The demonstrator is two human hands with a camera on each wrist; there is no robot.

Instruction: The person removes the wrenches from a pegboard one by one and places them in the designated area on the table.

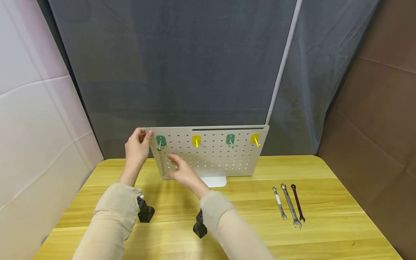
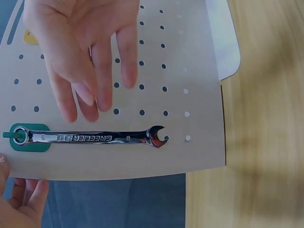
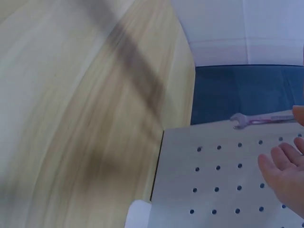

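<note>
A white pegboard (image 1: 212, 159) stands upright on the table, with a shiny combination wrench (image 2: 95, 137) hanging by its ring end from the green hook (image 2: 40, 145) at its left. My left hand (image 1: 138, 147) pinches the board's upper left edge, thumb in front and fingers behind. Just right of the hanging wrench, my right hand (image 1: 185, 174) is held before the board with fingers spread loosely and nothing in them. In the right wrist view, the wrench (image 3: 266, 119) has its open jaw end toward the table and its upper part partly hidden by fingers.
Two yellow hooks (image 1: 196, 140) and another green hook (image 1: 230, 139) on the board hold nothing. Three wrenches lie on the table at right: a small one (image 1: 279, 203), a larger silver one (image 1: 290, 204) and a dark purple one (image 1: 297, 202). A white foot (image 1: 214, 181) supports the board.
</note>
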